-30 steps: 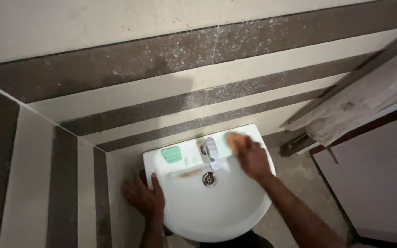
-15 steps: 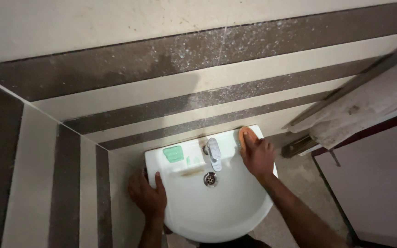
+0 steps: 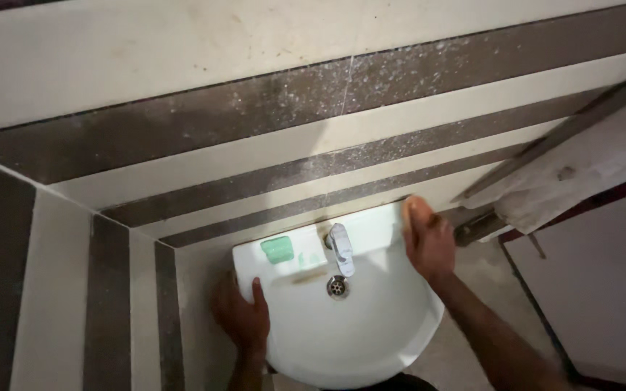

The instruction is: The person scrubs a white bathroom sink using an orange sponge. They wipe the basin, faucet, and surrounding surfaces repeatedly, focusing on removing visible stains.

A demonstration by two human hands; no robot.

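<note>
Two hands: both at the white sink point(image 3: 356, 340).
Right hand point(image 3: 429, 242): presses an orange sponge point(image 3: 413, 210) on the sink's back right corner.
Left hand point(image 3: 244, 315): grips the sink's left edge.
Green soap point(image 3: 278, 249): back left, beside the tap point(image 3: 340, 246).

White sink point(image 3: 356, 340), green soap point(image 3: 277, 250), orange sponge point(image 3: 414, 210).

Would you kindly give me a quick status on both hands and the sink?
Left hand gripping the sink rim. Right hand pressing an orange sponge on the back right corner. Green soap and tap apart from it.
</note>
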